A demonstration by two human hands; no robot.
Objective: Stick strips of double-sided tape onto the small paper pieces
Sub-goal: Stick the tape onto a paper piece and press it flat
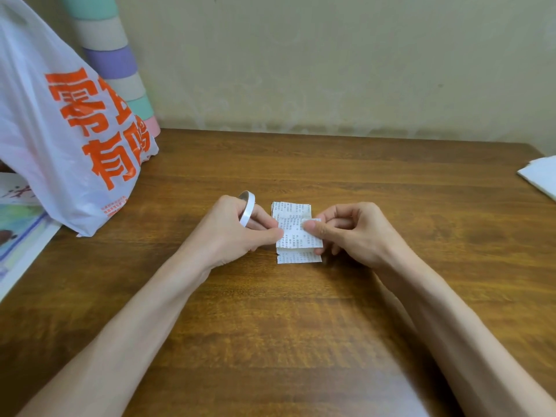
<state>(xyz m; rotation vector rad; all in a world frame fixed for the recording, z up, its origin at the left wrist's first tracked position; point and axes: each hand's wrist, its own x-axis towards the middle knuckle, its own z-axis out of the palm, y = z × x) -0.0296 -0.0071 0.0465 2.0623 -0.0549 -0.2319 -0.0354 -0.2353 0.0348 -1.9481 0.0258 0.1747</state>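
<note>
Currently both hands are working at the small stack of printed paper pieces (pixel 298 257), which is lying near the middle of the wooden tabletop (pixel 301 326). The left hand (pixel 237 233) is pinching the left edge of the top piece (pixel 293 236) between thumb and curled fingers. A thin white tape roll (pixel 247 209) is sitting ringed around one finger of that hand, just left of the stack. The right hand (pixel 349 233) is clamping the right edge of the same piece, thumb on top and fingers curled beneath. Cannot tell whether a tape strip is lying on the piece.

Far left of the stack, a white plastic bag (pixel 60 130) with orange print is slumping on the tabletop. A column of pastel rolls (pixel 117 61) is standing behind it, and printed sheets (pixel 18 236) are lying at its foot. Far right of the stack, white paper (pixel 541 176) is lying at the tabletop edge.
</note>
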